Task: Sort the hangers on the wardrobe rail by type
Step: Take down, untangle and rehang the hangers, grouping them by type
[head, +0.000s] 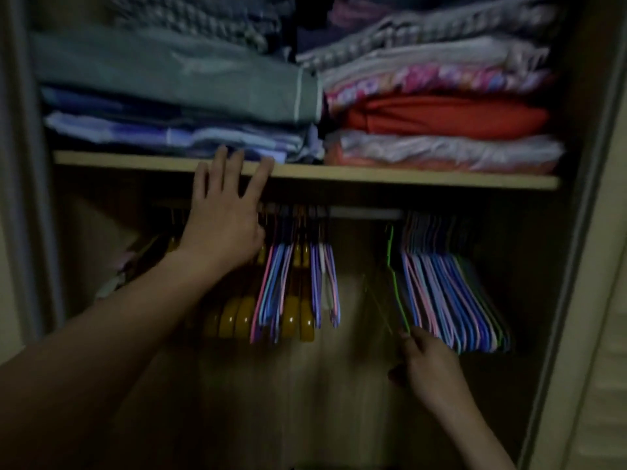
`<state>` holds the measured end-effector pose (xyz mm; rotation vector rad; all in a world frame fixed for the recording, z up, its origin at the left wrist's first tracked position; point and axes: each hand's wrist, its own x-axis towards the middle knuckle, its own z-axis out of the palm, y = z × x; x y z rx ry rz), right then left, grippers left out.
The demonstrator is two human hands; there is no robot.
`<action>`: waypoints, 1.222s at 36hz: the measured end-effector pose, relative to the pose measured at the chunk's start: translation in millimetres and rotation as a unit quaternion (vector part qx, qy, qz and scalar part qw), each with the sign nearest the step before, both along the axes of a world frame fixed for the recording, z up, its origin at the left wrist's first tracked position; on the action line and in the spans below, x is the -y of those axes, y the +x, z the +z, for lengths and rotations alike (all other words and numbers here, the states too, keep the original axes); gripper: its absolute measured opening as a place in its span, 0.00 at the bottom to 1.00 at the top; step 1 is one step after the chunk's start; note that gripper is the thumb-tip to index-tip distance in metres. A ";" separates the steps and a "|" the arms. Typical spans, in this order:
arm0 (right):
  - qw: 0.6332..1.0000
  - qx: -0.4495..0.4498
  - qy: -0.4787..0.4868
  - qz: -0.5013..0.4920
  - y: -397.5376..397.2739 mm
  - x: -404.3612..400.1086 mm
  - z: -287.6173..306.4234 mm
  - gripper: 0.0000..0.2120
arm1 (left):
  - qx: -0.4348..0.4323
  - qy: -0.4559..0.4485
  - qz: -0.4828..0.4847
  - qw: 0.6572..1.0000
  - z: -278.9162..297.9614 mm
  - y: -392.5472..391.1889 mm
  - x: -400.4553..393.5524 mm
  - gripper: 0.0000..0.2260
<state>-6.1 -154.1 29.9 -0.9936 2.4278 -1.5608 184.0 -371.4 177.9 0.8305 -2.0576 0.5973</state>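
Observation:
A grey rail (366, 213) runs under the wooden shelf (407, 178). On its left hang several yellow wooden hangers (237, 317) mixed with thin coloured wire hangers (271, 293). A tight bunch of thin coloured hangers (451, 300) hangs on the right. A thin green hanger (395, 283) hangs just left of that bunch. My right hand (427, 364) pinches its lower end. My left hand (224, 215) is spread in front of the rail and shelf edge, over the hooks of the left group, fingers apart.
Folded clothes are stacked on the shelf, a grey-green pile (176, 72) at the left and a red and pink pile (441, 113) at the right. The wardrobe's side frames (576, 232) close in both sides. The rail's middle stretch is bare.

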 end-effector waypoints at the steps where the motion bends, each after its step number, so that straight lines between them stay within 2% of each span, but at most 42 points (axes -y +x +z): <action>1: 1.000 -0.012 0.002 -0.003 -2.1 2.7 2.0 0.12 | -0.001 -0.004 0.007 1.000 -0.7 -1.3 0.6 0.45; 12: 0.997 -0.074 0.003 -0.028 -52.1 75.0 41.3 0.13 | -0.029 -0.023 -0.013 0.999 -3.8 -1.7 -0.2 0.44; 14: 0.996 -0.076 0.029 -0.041 -59.5 81.6 39.4 0.12 | -0.031 -0.021 -0.023 0.999 -3.9 -0.7 0.4 0.43; 17: 0.984 -0.128 0.102 -0.065 -60.3 78.7 34.4 0.10 | -0.037 -0.017 -0.025 0.999 -3.8 -0.7 0.0 0.43; 19: 0.973 -0.178 0.126 -0.079 -57.9 73.5 31.4 0.17 | -0.040 -0.013 -0.028 0.999 -4.2 -1.6 0.2 0.43; 21: 0.949 -0.255 0.157 -0.100 -55.9 69.1 27.6 0.26 | -0.042 -0.012 -0.027 0.999 -4.7 -3.1 0.6 0.44; 24: 0.886 -0.374 0.243 -0.130 -53.2 66.3 26.5 0.23 | -0.046 -0.013 -0.016 0.999 -5.3 -5.8 0.8 0.45; 28: 0.823 -0.447 0.317 -0.153 -52.9 65.1 31.9 0.26 | -0.051 -0.016 -0.021 0.998 -6.1 -7.3 0.6 0.45; 31: 0.792 -0.475 0.347 -0.167 -56.4 59.7 34.2 0.23 | -0.049 -0.018 -0.021 0.998 -6.7 -5.8 2.5 0.45; 37: 0.792 -0.459 0.366 -0.167 -57.2 59.0 38.0 0.19 | -0.042 -0.017 -0.035 0.998 -5.2 -1.9 2.9 0.44; 44: 0.850 -0.371 0.342 -0.152 -40.1 56.5 62.4 0.20 | -0.044 -0.006 -0.055 0.998 -3.7 1.5 1.1 0.44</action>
